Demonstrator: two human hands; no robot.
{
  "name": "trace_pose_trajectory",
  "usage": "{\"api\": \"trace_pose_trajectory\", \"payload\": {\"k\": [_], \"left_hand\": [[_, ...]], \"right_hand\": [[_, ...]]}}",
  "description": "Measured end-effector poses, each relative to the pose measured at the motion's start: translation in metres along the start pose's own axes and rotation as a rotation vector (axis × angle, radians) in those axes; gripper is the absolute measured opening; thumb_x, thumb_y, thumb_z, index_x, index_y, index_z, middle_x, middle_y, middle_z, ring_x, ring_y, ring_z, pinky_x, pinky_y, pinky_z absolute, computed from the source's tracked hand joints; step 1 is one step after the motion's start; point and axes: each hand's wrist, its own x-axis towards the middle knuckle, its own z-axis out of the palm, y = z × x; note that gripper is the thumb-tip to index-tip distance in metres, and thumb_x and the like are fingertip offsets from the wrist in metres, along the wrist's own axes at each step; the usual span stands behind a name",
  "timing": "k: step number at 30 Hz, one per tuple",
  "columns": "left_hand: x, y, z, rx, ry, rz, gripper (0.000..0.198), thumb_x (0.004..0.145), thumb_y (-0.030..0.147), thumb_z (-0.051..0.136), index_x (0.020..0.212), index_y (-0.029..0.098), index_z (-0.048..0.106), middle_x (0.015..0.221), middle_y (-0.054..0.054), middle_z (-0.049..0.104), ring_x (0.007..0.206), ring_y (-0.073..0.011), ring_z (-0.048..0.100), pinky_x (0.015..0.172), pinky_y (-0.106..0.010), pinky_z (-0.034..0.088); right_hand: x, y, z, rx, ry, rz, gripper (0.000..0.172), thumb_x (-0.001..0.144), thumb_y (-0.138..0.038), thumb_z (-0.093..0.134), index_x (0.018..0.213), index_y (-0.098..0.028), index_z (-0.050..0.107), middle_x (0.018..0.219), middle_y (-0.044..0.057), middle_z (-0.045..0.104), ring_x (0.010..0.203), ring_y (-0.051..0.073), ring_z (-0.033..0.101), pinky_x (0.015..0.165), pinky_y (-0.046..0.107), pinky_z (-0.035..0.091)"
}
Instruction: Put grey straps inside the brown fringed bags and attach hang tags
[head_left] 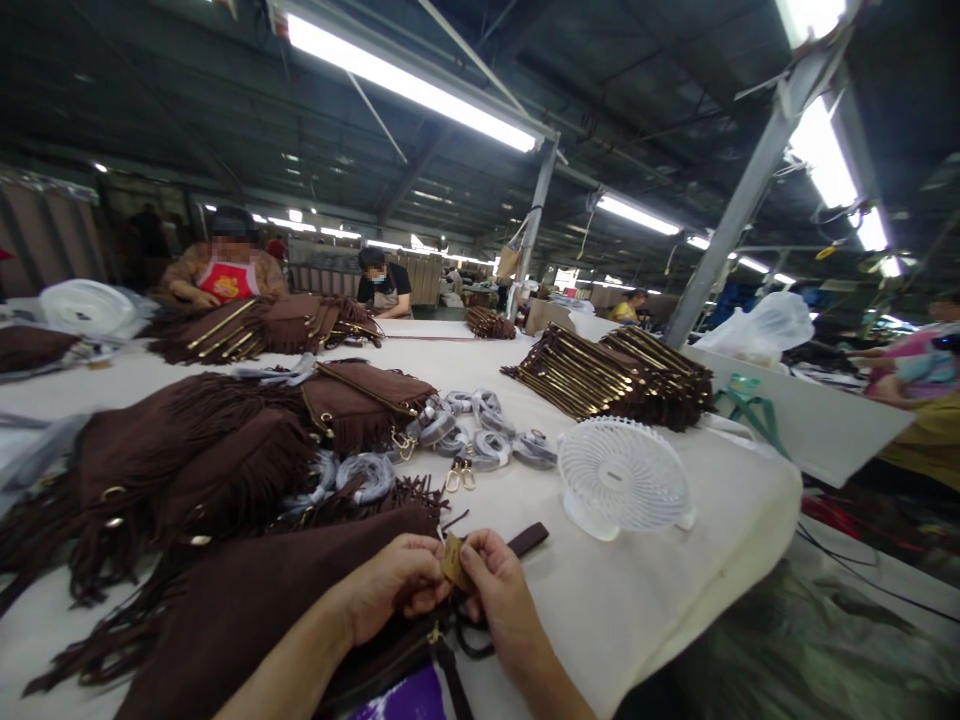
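A brown fringed bag [285, 590] lies in front of me, with a dark strap [529, 540] showing beyond my fingers. Above its near end, my right hand [499, 590] pinches a small tan tag [453, 565] between thumb and fingers. My left hand [401, 585] is closed at the tag's other edge, its fingers curled and partly hidden. Below the hands hang a gold zipper pull [435, 634] and a dark cord. Something purple [405, 697] shows at the bottom, against the bag.
More brown fringed bags [187, 440] are piled at left. Wrapped coiled straps [491, 448] with gold clasps lie mid-table. A white fan [624, 478] stands at right, before stacked gold-trimmed brown pieces [600, 375]. Co-workers [384, 285] are across the table.
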Motion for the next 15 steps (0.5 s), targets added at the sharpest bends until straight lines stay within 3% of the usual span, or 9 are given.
{"api": "trace_pose_trajectory", "payload": {"k": [4, 9, 15], "left_hand": [[-0.001, 0.003, -0.001, -0.035, 0.018, -0.026, 0.019, 0.065, 0.033, 0.059, 0.062, 0.015, 0.056, 0.052, 0.005, 0.046, 0.043, -0.0057, 0.031, 0.041, -0.021, 0.017], [0.0, -0.003, -0.005, -0.105, 0.106, -0.022, 0.027, 0.054, 0.031, 0.072, 0.061, 0.017, 0.05, 0.048, 0.007, 0.044, 0.044, -0.0061, 0.034, 0.042, -0.019, 0.019], [0.003, -0.008, -0.004, -0.102, 0.193, 0.088, 0.031, 0.058, 0.034, 0.076, 0.058, 0.017, 0.05, 0.045, 0.007, 0.046, 0.041, -0.006, 0.034, 0.043, -0.021, 0.021]], "right_hand": [[-0.005, 0.003, 0.0, -0.204, 0.026, -0.168, 0.041, 0.078, -0.06, 0.062, 0.076, -0.022, 0.046, 0.056, -0.009, 0.045, 0.035, 0.005, 0.031, 0.032, 0.018, 0.023], [-0.011, 0.003, -0.001, -0.583, 0.149, -0.429, 0.021, 0.089, -0.039, 0.051, 0.078, -0.021, 0.052, 0.064, -0.003, 0.053, 0.054, 0.013, 0.048, 0.05, 0.023, 0.038], [-0.013, -0.002, -0.011, -0.594, 0.092, -0.429, 0.014, 0.086, -0.033, 0.057, 0.079, -0.021, 0.054, 0.067, -0.001, 0.059, 0.06, 0.015, 0.055, 0.055, 0.023, 0.043]]}}
